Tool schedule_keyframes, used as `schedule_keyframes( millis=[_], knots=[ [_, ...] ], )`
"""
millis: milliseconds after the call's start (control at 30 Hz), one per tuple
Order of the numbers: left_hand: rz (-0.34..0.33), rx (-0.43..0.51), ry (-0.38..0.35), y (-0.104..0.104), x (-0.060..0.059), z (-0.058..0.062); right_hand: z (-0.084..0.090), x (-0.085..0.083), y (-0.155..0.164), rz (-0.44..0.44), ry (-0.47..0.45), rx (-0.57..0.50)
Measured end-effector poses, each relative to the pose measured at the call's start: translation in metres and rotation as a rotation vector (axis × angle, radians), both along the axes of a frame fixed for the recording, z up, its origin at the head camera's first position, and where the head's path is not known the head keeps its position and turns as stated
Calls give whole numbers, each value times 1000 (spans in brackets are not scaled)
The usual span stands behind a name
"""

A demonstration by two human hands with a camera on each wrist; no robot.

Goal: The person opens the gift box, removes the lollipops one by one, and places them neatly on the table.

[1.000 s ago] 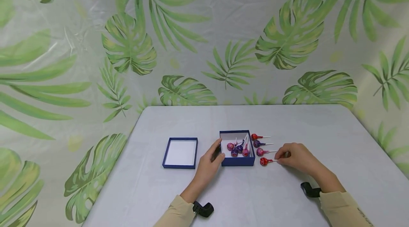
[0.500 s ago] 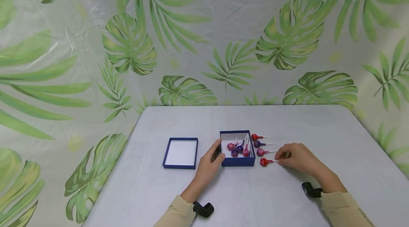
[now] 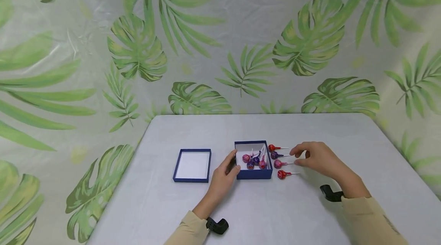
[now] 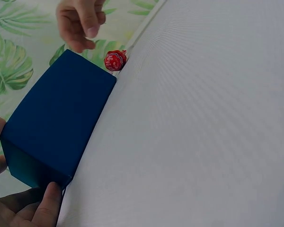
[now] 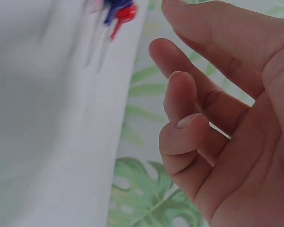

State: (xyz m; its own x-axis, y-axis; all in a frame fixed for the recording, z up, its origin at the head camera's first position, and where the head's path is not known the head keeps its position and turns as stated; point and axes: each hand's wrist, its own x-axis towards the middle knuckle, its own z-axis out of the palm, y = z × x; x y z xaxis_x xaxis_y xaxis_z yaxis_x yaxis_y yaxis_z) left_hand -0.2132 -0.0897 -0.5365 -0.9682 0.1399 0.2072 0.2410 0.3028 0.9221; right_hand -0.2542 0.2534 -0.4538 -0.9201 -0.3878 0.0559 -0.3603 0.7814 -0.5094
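A white bench (image 3: 262, 214) carries everything. On it an open blue box (image 3: 254, 175) stands with several pink and purple lollipops inside, and a lid (image 3: 191, 165) lies to its left, well apart, white inside up. The left hand (image 3: 222, 178) grips the box's left side, fingers and thumb curled about it; if that grip pushed rightward, the box could nudge the candy heads just beside it.

The right hand (image 3: 318, 159) holds nothing, its thumb and forefinger spread apart. Because the sticks lie close together, a loose pinch there might catch two or roll the row askew.

Four loose lollipops lie right of the box, heads toward it: far red one (image 3: 271, 147), purple one (image 3: 274, 155), pink one (image 3: 277, 164), near red one (image 3: 282, 175). The fingertips are at the purple and pink stick ends; whether they touch, I can't quite tell.
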Motion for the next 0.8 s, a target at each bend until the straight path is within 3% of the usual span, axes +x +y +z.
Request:
schedule_keyframes(
  millis=[333, 800],
  knots=[
    [0, 11, -4, 0, 0, 0, 15, -4, -31, 15, 45, -84],
    [-3, 15, -31, 1, 1, 2, 14, -11, -73, 85, 24, -169]
  ],
)
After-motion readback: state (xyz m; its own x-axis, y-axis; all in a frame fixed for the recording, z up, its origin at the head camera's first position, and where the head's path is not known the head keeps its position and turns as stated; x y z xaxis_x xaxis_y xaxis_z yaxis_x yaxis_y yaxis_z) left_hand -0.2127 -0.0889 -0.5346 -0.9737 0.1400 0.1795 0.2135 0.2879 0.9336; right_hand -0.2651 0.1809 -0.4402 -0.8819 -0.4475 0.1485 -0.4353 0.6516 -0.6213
